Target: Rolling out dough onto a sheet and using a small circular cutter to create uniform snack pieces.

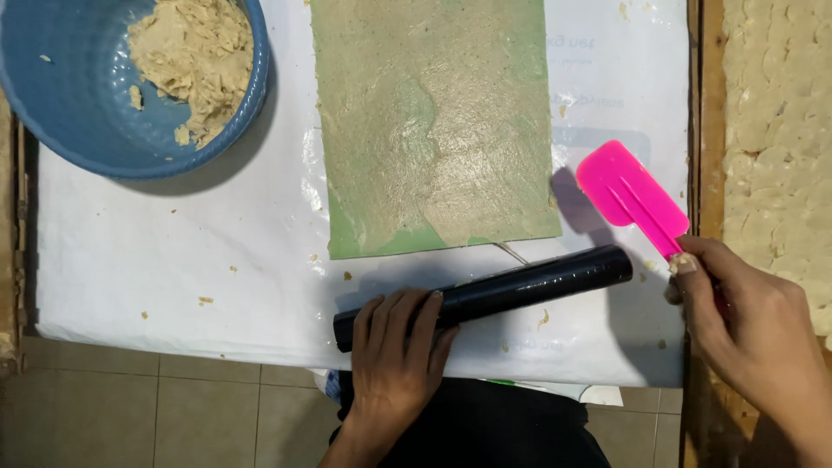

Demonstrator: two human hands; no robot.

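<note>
Dough smeared thin over the green sheet (433, 130) looks patchy, with green showing through at the near edge and corners, so it could tear or lift if anything drags across it. Left hand (394, 347) lies flat on the near end of the black roller (494, 293), fingers (407, 316) spread and draped over it rather than wrapped round; since the roller sits slanted just below the sheet's near edge, I reckon it could skid on the slick white plastic cover (173, 251) over the worktop. Right hand (745, 334) has its fingers closed round the handle of the pink spatula (628, 195), blade hovering beside the sheet's right edge. Blue bowl (95, 113) with leftover dough sits top left, partly out of frame. As for labels, faint greyish print shows through the cover near the top right and near the front edge, plus a pale rectangular panel under the spatula. Crumbs are scattered about too.
</note>
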